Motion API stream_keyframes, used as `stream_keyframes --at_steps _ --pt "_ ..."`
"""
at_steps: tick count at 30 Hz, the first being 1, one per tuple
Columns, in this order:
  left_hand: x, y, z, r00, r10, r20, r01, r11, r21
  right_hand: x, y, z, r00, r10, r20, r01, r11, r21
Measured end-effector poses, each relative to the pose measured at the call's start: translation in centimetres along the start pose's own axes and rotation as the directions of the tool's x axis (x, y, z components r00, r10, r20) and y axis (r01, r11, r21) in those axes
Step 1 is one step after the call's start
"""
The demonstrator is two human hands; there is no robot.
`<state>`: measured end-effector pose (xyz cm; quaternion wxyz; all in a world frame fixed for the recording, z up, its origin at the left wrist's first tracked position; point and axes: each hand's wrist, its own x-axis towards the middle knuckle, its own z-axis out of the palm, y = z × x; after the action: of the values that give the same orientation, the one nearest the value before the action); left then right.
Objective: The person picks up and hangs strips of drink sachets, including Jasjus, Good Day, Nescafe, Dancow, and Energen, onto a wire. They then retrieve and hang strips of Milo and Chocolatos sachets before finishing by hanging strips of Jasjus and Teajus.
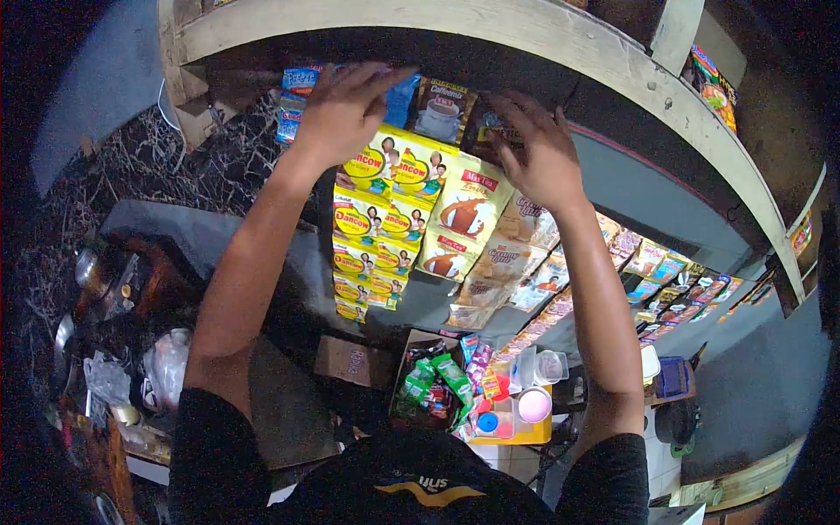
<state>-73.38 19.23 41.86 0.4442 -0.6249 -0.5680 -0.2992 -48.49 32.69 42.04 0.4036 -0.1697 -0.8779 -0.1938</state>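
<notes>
Both my arms reach up to the top of a row of hanging sachet strips. My left hand (346,114) has its fingers stretched out over blue sachets (402,99) and holds nothing that I can see. My right hand (538,149), fingers spread, is at a dark sachet (492,124) on the top row. Between the hands hangs a brown Coffeemix sachet (440,111). Below are yellow Dancow strips (354,219) and Max Tea sachets (465,210), with Creamy Latte sachets (525,224) beside my right wrist. The fingertips are partly in shadow.
A curved wooden beam (437,22) runs overhead. More sachet strips (674,271) hang to the right. Below stand an open box of green packets (429,385), plastic tubs (534,404) and a closed carton (353,360). Plastic bags (166,367) lie at lower left.
</notes>
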Motion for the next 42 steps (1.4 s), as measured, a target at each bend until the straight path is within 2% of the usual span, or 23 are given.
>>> stream_keyframes --at_steps 1,2,4,5,6,8,9,10,11,14,17,20,22,24,28,38,42 --pt "-0.1 0.1 -0.3 0.997 -0.015 -0.079 0.013 1.0 -0.02 -0.2 -0.2 -0.1 0.999 -0.02 -0.049 0.021 1.0 0.021" --pt "-0.2 0.3 -0.5 0.997 -0.022 -0.078 0.02 1.0 -0.019 -0.3 -0.4 -0.2 0.994 -0.039 -0.101 0.043 0.998 0.041" --pt "-0.6 1.2 -1.7 0.971 -0.211 -0.109 0.148 0.897 -0.416 -0.8 -0.8 -0.9 0.99 -0.061 -0.126 0.071 0.995 0.074" --pt "-1.3 1.7 -1.4 0.959 -0.251 -0.129 0.167 0.874 -0.457 -1.1 -1.0 -1.2 0.985 -0.075 -0.158 0.092 0.99 0.104" --pt "-2.1 2.4 -1.4 0.959 -0.253 -0.126 0.171 0.875 -0.453 -1.6 -1.1 -1.3 0.985 -0.076 -0.158 0.094 0.99 0.109" --pt "-3.2 3.5 -1.6 0.997 -0.057 0.058 0.062 0.995 -0.082 -2.4 -1.3 -1.5 0.979 -0.09 -0.183 0.117 0.983 0.143" --pt "-3.4 3.3 -1.1 0.998 0.036 0.052 -0.034 0.998 -0.049 -2.7 -1.5 -1.6 0.978 -0.092 -0.188 0.121 0.982 0.144" --pt "-3.8 3.1 -0.8 0.998 0.039 0.05 -0.036 0.998 -0.043 -3.0 -1.8 -1.7 0.985 -0.099 -0.141 0.126 0.973 0.191" --pt "-4.1 2.8 -0.7 0.998 0.018 0.062 -0.014 0.998 -0.057 -3.3 -2.0 -1.8 0.99 -0.108 -0.095 0.128 0.963 0.238" --pt "-4.3 2.5 -1.2 0.996 -0.021 0.088 0.026 0.998 -0.054 -4.0 -2.2 -1.1 0.994 -0.052 -0.092 0.079 0.945 0.316" --pt "-4.6 2.0 -1.4 0.995 -0.087 0.05 0.088 0.996 -0.003 -4.7 -2.0 -1.1 0.993 -0.059 -0.098 0.085 0.955 0.285" --pt "-4.7 2.2 -1.6 0.996 -0.084 0.002 0.084 0.995 0.049 -5.1 -2.0 -1.2 0.994 -0.048 -0.095 0.073 0.957 0.279" --pt "-4.7 2.1 -1.8 0.992 -0.119 0.033 0.119 0.993 -0.004 -5.5 -1.8 -1.5 0.995 -0.045 -0.093 0.068 0.96 0.271" --pt "-4.8 2.4 -1.7 0.987 -0.155 0.044 0.155 0.988 0.018 -5.9 -1.7 -2.0 0.994 -0.042 -0.098 0.072 0.944 0.322" --pt "-4.8 3.9 -1.9 0.989 -0.14 -0.041 0.144 0.984 0.109 -6.5 -2.2 -2.7 0.995 0.023 -0.097 0.016 0.924 0.381" --pt "-5.9 6.1 -0.5 0.972 -0.216 -0.096 0.225 0.971 0.087 -9.7 -3.2 -5.0 0.978 0.181 -0.106 -0.087 0.81 0.58" --pt "-5.5 7.4 -0.9 0.967 -0.243 -0.082 0.253 0.955 0.153 -11.6 -2.9 -5.7 0.968 0.231 -0.094 -0.109 0.729 0.675"
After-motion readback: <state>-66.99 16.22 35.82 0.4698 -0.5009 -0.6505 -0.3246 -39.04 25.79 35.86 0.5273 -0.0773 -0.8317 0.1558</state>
